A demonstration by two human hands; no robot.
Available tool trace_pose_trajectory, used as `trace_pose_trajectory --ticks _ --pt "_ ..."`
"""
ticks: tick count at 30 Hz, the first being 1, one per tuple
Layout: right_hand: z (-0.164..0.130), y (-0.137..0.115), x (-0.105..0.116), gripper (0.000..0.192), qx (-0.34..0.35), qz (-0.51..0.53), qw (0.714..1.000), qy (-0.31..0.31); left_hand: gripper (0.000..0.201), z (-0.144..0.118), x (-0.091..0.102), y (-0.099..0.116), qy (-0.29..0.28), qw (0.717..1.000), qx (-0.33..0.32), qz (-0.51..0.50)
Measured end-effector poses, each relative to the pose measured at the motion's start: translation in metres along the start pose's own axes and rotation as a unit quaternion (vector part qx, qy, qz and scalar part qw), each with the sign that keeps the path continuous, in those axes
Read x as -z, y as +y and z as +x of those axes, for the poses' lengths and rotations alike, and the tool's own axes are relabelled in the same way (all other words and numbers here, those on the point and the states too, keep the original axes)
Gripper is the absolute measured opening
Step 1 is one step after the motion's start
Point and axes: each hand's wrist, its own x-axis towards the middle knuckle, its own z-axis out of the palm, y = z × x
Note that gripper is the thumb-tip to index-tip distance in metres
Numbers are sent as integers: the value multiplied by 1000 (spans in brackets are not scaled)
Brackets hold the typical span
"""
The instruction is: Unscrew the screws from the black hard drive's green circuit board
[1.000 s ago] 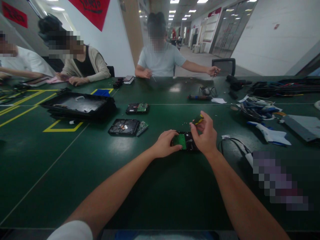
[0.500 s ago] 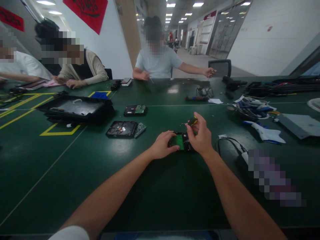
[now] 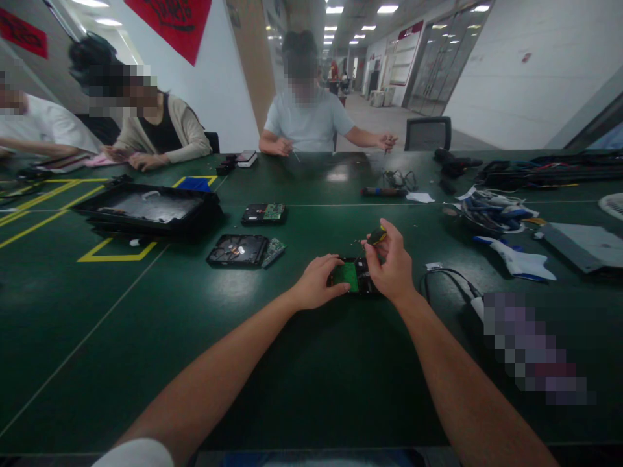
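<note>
A: Currently the hard drive (image 3: 354,275) is laid flat on the green table (image 3: 195,337), circuit board up, so the board side is exposed. It is pinned at its left edge by the left hand (image 3: 316,285), fingers curled and pressed onto it.

B: And the right hand (image 3: 392,266)?

A: Closed around a yellow-and-black screwdriver (image 3: 377,235), held upright over the drive's right half. No writing can be read on the drive; too small.
</note>
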Motion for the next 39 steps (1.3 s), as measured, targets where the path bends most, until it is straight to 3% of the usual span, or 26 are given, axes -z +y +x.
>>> trace_pose_trajectory --ticks 17,25,32,39 --pt "3 -8 3 66 34 -50 998 -35 65 1 -2 -3 1 1000 2 -2" --pt "5 -12 6 63 35 -102 994 -15 64 0 -1 -3 -3 1000 4 -12" --pt "3 -10 1 72 12 -50 998 -22 68 1 1 -1 -13 1000 -2 -6" --pt "2 -7 0 68 22 -80 996 9 71 2 1 -3 -18 1000 2 -6"
